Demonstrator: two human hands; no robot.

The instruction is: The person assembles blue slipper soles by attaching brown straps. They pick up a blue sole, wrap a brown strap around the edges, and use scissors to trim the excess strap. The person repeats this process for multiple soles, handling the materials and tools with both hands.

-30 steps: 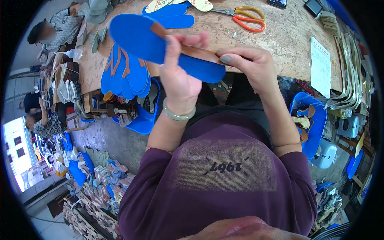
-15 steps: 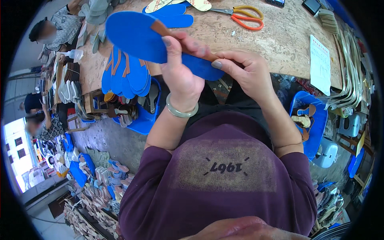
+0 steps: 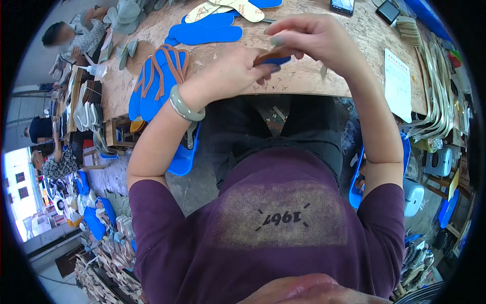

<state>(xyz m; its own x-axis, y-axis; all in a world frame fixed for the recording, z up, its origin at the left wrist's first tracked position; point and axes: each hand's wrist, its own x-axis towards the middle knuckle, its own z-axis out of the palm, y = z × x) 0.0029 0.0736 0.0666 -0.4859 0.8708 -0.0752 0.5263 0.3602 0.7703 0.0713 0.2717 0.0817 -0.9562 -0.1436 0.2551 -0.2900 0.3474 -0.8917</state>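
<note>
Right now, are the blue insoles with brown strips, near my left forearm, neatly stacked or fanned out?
Fanned out, overlapping: the blue insoles have staggered edges, and several brown strips show side by side.

There are 2 hands (image 3: 228, 72) (image 3: 320, 44), 1 held insole (image 3: 278, 60), 1 bangle (image 3: 183, 105), 1 phone (image 3: 342, 6), 1 paper sheet (image 3: 397, 83), 1 squeeze bottle (image 3: 97, 70), 3 other people (image 3: 81, 40).

To your right lies 1 white sheet (image 3: 398, 86); beyond it, your table (image 3: 377, 48) bears 1 phone (image 3: 342, 6) and 1 dark device (image 3: 388, 11).
</note>
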